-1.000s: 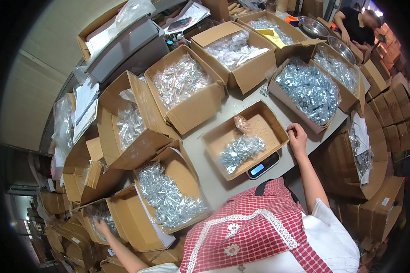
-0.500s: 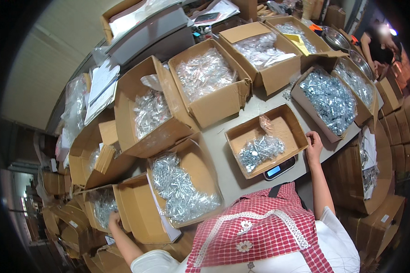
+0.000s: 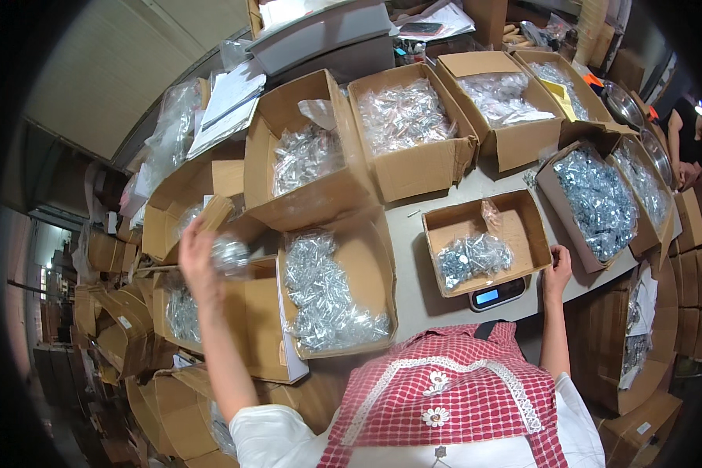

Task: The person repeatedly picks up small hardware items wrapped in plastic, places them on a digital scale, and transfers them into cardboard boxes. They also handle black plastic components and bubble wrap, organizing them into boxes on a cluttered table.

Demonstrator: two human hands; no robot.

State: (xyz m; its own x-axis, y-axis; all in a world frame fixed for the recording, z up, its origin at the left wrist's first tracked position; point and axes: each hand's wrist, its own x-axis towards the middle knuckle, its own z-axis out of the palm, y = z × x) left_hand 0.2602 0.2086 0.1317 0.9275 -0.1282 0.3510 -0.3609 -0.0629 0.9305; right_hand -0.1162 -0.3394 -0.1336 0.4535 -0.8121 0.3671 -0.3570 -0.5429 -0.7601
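Note:
My left hand (image 3: 200,264), smeared by motion, is raised above the boxes on the left. A small clear plastic bag of shiny metal pieces (image 3: 231,256) is in its fingers. My right hand (image 3: 557,269) has its fingers closed at the right edge of a shallow cardboard box (image 3: 526,222). That box sits on a small digital scale (image 3: 498,295) with a lit display. Inside lie clear bags of metal screws or similar hardware (image 3: 476,259), and a small bag of copper-coloured parts (image 3: 491,216) leans at the far wall.
Left of the scale stands a box of bagged long metal pieces (image 3: 324,292), beside a box with a bare bottom (image 3: 251,316). More open boxes of bagged hardware (image 3: 405,117) line the back, with others at right (image 3: 597,199). A person (image 3: 686,140) is at the far right.
My left hand has risen from the box at lower left, bringing the small bag up and away. My right hand stays at the box edge. The whole view has shifted.

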